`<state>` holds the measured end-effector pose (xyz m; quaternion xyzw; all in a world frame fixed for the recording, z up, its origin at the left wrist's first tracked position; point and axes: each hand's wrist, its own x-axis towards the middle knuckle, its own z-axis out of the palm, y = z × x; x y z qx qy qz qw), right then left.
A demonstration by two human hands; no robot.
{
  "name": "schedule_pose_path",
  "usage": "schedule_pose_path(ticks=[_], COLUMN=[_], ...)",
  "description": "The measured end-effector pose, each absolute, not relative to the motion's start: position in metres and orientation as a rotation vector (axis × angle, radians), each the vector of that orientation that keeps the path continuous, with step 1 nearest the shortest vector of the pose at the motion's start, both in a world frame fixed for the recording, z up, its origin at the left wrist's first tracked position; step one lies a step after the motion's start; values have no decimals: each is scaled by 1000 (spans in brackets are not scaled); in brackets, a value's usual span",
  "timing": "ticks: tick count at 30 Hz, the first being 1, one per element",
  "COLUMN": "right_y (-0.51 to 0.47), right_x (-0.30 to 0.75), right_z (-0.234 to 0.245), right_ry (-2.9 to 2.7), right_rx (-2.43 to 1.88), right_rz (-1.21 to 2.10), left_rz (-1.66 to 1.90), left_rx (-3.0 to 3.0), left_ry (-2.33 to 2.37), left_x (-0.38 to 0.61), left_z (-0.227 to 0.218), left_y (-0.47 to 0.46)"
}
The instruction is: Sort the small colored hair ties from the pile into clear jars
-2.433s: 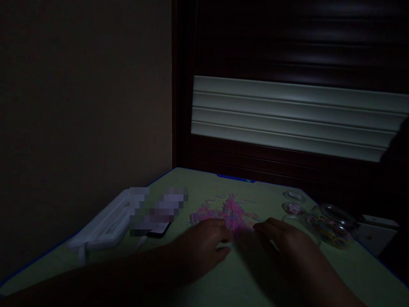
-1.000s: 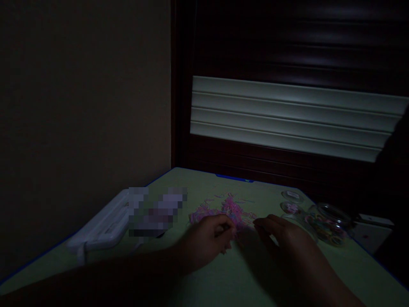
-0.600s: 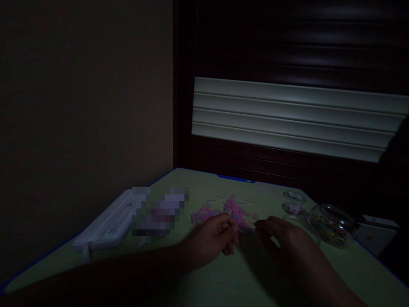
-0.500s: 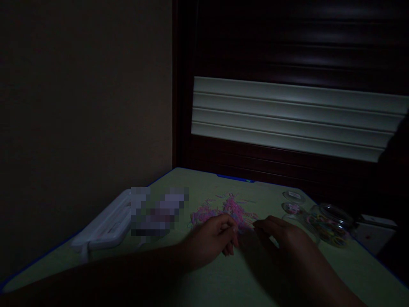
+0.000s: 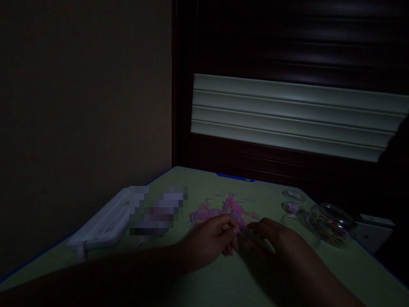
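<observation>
Low over the table (image 5: 204, 281), my left hand (image 5: 215, 234) is closed, thumb and fingers pressed together. What it holds is too small and dark to make out. My right hand (image 5: 284, 243) lies just to the right, its fingertips pointing at the left hand's fingertips with a small gap between. Its fingers and thumb look apart, though blurred, and nothing shows between them. Right behind both hands spreads a loose pile of small pink and purple elastic bands (image 5: 233, 207), partly covered by my left hand.
On the right stand a clear jar (image 5: 330, 228) of coloured hair ties, a round lid (image 5: 294, 195), a small round container (image 5: 291, 208) and a white box-like object (image 5: 372, 232). A white tray-like case (image 5: 102, 221) and a pixelated item (image 5: 159, 213) lie left. Wall and slatted panel rise behind.
My right hand has moved left from the edge of the pile toward my left hand, and its thumb has parted from the fingers. My left hand has stayed nearly still.
</observation>
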<state>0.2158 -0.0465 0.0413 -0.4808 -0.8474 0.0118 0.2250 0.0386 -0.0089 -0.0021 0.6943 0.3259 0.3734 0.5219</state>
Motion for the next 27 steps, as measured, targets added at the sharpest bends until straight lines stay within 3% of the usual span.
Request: schedule_pose_path(ticks=[27], right_y=[-52], right_x=[215], right_z=[49], right_ry=[-2312], right_rx=[-1330], right_rz=[128], left_rz=[835], left_rx=[1671], left_ry=[819], left_x=[39], left_z=[0], left_y=[-11])
